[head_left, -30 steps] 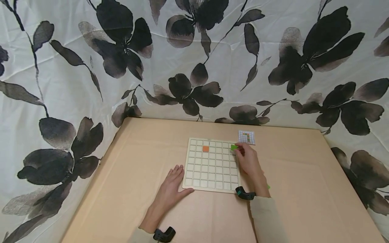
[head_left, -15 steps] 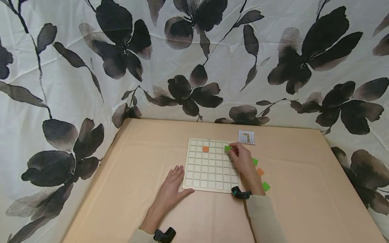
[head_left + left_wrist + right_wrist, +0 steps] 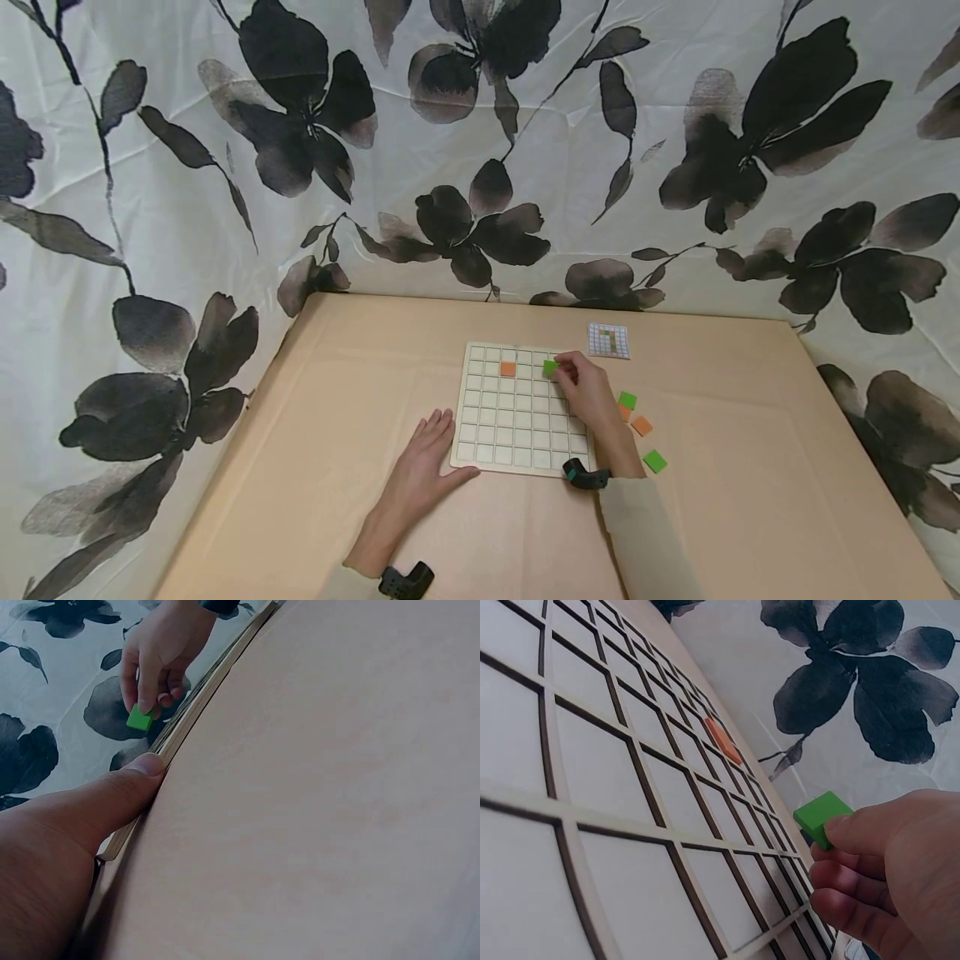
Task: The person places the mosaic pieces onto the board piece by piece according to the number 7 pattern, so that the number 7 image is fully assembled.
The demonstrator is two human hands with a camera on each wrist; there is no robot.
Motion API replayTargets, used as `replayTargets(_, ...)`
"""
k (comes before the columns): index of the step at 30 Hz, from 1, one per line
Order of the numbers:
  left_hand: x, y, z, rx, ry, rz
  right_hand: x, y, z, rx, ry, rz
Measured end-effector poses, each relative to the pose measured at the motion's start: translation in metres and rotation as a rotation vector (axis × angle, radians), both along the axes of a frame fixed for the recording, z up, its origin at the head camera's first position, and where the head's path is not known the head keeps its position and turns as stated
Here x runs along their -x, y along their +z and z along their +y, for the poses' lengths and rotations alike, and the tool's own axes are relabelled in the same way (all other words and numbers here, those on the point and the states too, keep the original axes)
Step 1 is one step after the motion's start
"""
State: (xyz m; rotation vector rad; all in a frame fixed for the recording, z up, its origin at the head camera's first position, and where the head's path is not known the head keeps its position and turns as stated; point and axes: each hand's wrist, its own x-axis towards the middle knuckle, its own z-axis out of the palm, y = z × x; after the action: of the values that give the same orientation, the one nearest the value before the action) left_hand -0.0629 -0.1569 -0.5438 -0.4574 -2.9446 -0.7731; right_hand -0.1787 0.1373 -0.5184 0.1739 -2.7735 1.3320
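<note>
A pale square grid board (image 3: 492,455) lies on the table with one orange tile (image 3: 507,368) in a cell near its top. My right hand (image 3: 592,400) pinches a green tile (image 3: 551,367) between thumb and fingers, over the upper right part of the board. In the right wrist view the green tile (image 3: 823,815) is held tilted above the grid. My left hand (image 3: 422,468) lies with straight fingers at the board's left edge; in the left wrist view its thumb (image 3: 142,766) touches that edge.
Right of the board lie loose tiles: green ones (image 3: 655,462) (image 3: 627,401) and orange ones (image 3: 641,426) (image 3: 624,412). A small card with a coloured grid pattern (image 3: 608,340) is behind the board's right corner. A floral cloth (image 3: 570,167) hangs behind the table.
My right hand has moved left over the board with the green tile, uncovering the loose tiles beside its wrist. My left hand has stayed in place.
</note>
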Motion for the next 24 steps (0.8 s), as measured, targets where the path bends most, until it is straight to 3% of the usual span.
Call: replayTargets(24, 0.004, 0.001, 0.01, 0.001, 0.026, -0.003, 0.018, -0.005, -0.016, -0.059, 0.056, 0.006)
